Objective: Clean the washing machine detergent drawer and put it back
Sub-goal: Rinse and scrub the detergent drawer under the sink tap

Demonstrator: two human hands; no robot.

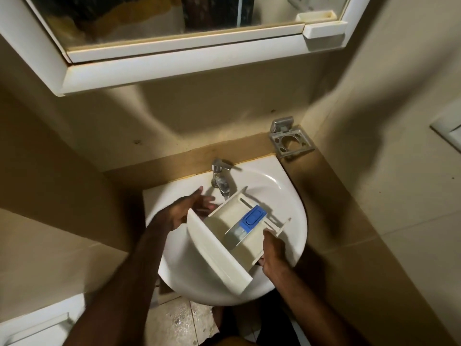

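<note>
The white detergent drawer (224,236) with a blue insert (251,218) is held tilted over the white corner sink (291,211). Its far end sits under the chrome tap (220,179), where water runs. My right hand (273,250) grips the drawer's right side wall near the front panel. Left of the drawer, by the tap, my left hand (184,208) hovers with fingers spread and nothing in it. I cannot tell whether it touches the drawer.
A mirror cabinet (174,58) hangs low over the sink. A metal holder (290,141) is fixed in the corner at the right. Beige walls close in on both sides. Wet floor tiles (179,320) show below the sink.
</note>
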